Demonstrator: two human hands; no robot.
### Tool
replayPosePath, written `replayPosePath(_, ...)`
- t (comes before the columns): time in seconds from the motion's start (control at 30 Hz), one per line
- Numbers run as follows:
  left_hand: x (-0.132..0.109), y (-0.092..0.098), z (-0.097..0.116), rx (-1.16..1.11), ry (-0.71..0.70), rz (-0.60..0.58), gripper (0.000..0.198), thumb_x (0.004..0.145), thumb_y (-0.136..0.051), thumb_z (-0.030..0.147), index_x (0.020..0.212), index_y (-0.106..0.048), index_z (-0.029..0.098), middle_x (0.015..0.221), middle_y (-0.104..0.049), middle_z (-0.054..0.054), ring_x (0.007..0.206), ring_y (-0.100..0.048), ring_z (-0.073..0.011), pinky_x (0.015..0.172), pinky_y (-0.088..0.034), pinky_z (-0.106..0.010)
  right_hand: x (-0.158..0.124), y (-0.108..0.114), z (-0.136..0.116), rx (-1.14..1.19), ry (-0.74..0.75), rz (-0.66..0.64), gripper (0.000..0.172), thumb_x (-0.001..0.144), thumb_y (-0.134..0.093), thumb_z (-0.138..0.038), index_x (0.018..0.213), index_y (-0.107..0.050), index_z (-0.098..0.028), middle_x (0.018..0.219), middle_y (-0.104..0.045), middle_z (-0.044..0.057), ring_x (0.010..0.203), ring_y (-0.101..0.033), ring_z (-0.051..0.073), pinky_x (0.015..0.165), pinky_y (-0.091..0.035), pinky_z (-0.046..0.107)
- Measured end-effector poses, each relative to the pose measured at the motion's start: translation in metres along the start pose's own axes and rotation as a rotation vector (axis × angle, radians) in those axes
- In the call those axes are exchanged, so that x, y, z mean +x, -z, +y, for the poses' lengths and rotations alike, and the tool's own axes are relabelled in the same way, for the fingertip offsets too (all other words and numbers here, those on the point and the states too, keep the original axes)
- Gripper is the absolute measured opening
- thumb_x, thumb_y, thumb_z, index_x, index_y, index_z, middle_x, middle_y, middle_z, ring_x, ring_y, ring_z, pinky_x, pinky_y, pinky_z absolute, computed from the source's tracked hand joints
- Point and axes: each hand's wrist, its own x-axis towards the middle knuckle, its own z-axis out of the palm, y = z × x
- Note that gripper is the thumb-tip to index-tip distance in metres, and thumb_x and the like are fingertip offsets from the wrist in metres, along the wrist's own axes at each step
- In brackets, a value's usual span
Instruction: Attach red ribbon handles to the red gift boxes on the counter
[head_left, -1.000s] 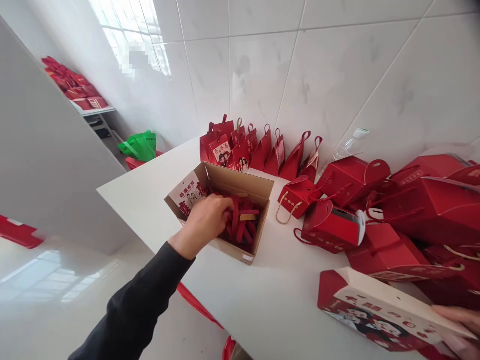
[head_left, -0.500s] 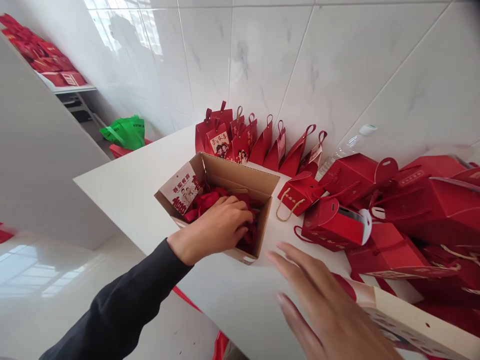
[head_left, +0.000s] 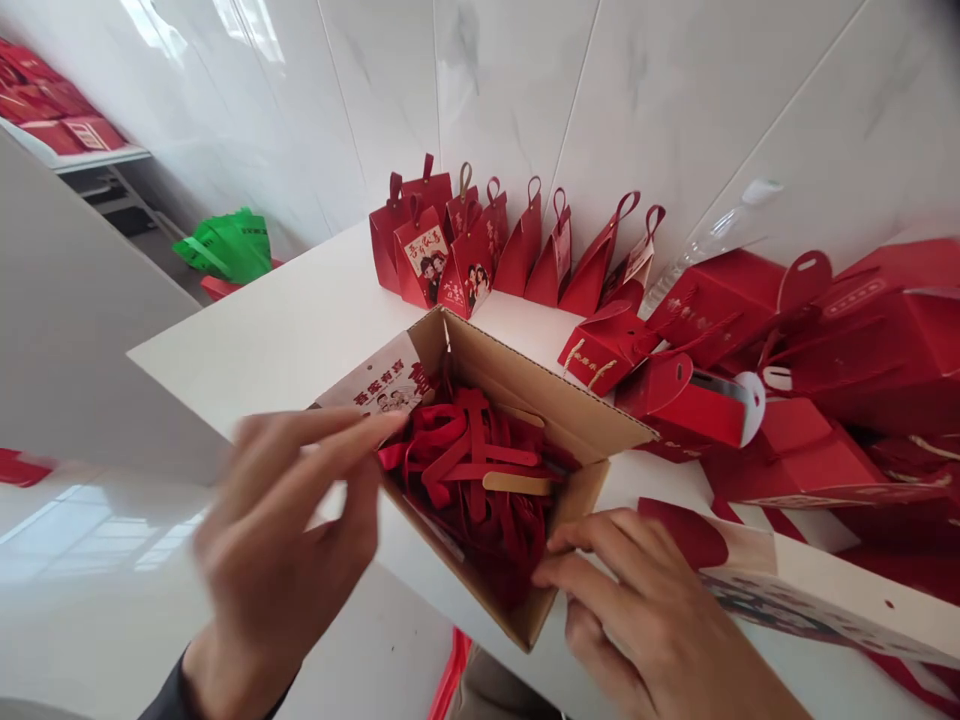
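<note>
An open cardboard box sits at an angle on the white table. Inside lies a tangle of red ribbon straps with a gold strip on top. A white printed card with red and black print leans at the box's left end. My right hand grips the box's near right wall, its fingertips hooked over the rim. My left hand, blurred by motion, hovers by the box's near left edge, fingers stretched and thumb apart. Nothing shows in it.
Red gift boxes with loops stand in a row along the tiled wall. More red boxes crowd the right side, near a clear plastic bottle. A cream box lies at front right. A green bag is beyond the table's left edge.
My left hand has come up out of the box and moved left. My right hand has moved onto the box's right wall. The box appears closer and turned, with the straps exposed.
</note>
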Motion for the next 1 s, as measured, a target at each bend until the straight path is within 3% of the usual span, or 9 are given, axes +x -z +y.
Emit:
replayPosePath(0.1, -0.026, 0.006, 0.004, 0.100, 0.138, 0.234, 0.038, 0.081, -0.078, 0.010, 0.116, -0.076, 0.024, 0.108, -0.070, -0.006, 0.101, -0.066, -0.0255, 0.097, -0.052, -0.047, 0.012, 0.001, -0.002, -0.147, -0.004, 0.003, 0.021, 0.097, -0.057, -0.012, 0.107, -0.073, -0.020, 0.093, -0.073, 0.005, 0.083, -0.066, 0.027, 0.071, -0.051, 0.041)
replayPosePath(0.23, -0.059, -0.010, 0.014, -0.015, 0.394, -0.069, 0.077, 0.085, -0.080, 0.029, 0.155, -0.048, 0.029, 0.162, -0.041, -0.011, 0.155, -0.033, -0.0370, 0.128, -0.029, -0.058, 0.041, -0.012, -0.002, -0.376, -0.075, -0.184, 0.035, 0.085, -0.076, -0.015, 0.120, -0.073, -0.015, 0.084, -0.076, 0.007, 0.078, -0.071, 0.030, 0.071, -0.052, 0.043)
replayPosePath(0.37, -0.084, -0.030, 0.027, -0.248, 0.730, -0.203, 0.072, 0.098, -0.062, 0.033, 0.163, -0.031, 0.041, 0.174, -0.021, -0.005, 0.163, -0.015, -0.0348, 0.131, -0.020, -0.062, 0.067, -0.013, -0.003, -0.377, -0.242, -0.419, 0.036, 0.088, -0.070, -0.004, 0.118, -0.070, -0.022, 0.079, -0.077, 0.002, 0.070, -0.075, 0.024, 0.058, -0.046, 0.032)
replayPosePath(0.47, -0.091, -0.036, 0.030, -0.222, 0.737, -0.178, 0.068, 0.099, -0.060, 0.030, 0.161, -0.035, 0.042, 0.173, -0.021, -0.004, 0.164, -0.012, -0.0336, 0.131, -0.017, -0.063, 0.080, -0.005, -0.003, -0.431, -0.362, -0.413, 0.031, 0.092, -0.062, 0.000, 0.115, -0.068, -0.019, 0.091, -0.078, 0.006, 0.071, -0.077, 0.026, 0.052, -0.041, 0.032)
replayPosePath(0.63, -0.090, -0.039, 0.030, -0.175, 0.674, -0.167, 0.067, 0.099, -0.061, 0.031, 0.161, -0.037, 0.035, 0.172, -0.026, -0.008, 0.164, -0.012, -0.0326, 0.132, -0.019, -0.059, 0.079, 0.007, 0.002, -0.449, -0.548, -0.367, 0.031, 0.091, -0.066, -0.005, 0.118, -0.067, -0.020, 0.104, -0.079, 0.007, 0.080, -0.077, 0.029, 0.058, -0.048, 0.034)
replayPosePath(0.73, -0.092, -0.044, 0.030, -0.192, 0.668, -0.148, 0.066, 0.099, -0.061, 0.031, 0.161, -0.037, 0.033, 0.171, -0.026, -0.009, 0.164, -0.013, -0.0324, 0.131, -0.019, -0.059, 0.070, 0.011, 0.004, -0.443, -0.480, -0.237, 0.036, 0.093, -0.062, -0.007, 0.127, -0.067, -0.019, 0.101, -0.080, 0.007, 0.075, -0.076, 0.030, 0.057, -0.052, 0.037)
replayPosePath(0.87, -0.095, -0.049, 0.033, -0.245, 0.695, -0.137, 0.067, 0.100, -0.058, 0.030, 0.162, -0.032, 0.036, 0.175, -0.018, -0.007, 0.165, -0.009, -0.0308, 0.131, -0.020, -0.059, 0.078, 0.000, -0.004, -0.366, -0.152, 0.012, 0.038, 0.100, -0.050, -0.008, 0.133, -0.066, -0.017, 0.112, -0.077, 0.011, 0.095, -0.073, 0.030, 0.067, -0.060, 0.039)
replayPosePath(0.93, -0.095, -0.050, 0.035, -0.250, 0.681, -0.119, 0.069, 0.100, -0.058, 0.029, 0.163, -0.031, 0.035, 0.175, -0.018, -0.008, 0.165, -0.012, -0.0305, 0.131, -0.020, -0.059, 0.090, -0.016, -0.009, -0.294, 0.060, -0.058, 0.038, 0.101, -0.052, -0.008, 0.135, -0.066, -0.017, 0.122, -0.073, 0.012, 0.113, -0.066, 0.030, 0.091, -0.061, 0.043)
replayPosePath(1.0, -0.095, -0.051, 0.036, -0.216, 0.666, -0.107, 0.069, 0.099, -0.058, 0.027, 0.163, -0.032, 0.033, 0.173, -0.025, -0.009, 0.164, -0.016, -0.0310, 0.131, -0.022, -0.059, 0.101, -0.031, -0.009, -0.247, 0.213, -0.225, 0.033, 0.101, -0.058, -0.011, 0.132, -0.067, -0.018, 0.124, -0.071, 0.011, 0.120, -0.061, 0.030, 0.115, -0.048, 0.051)
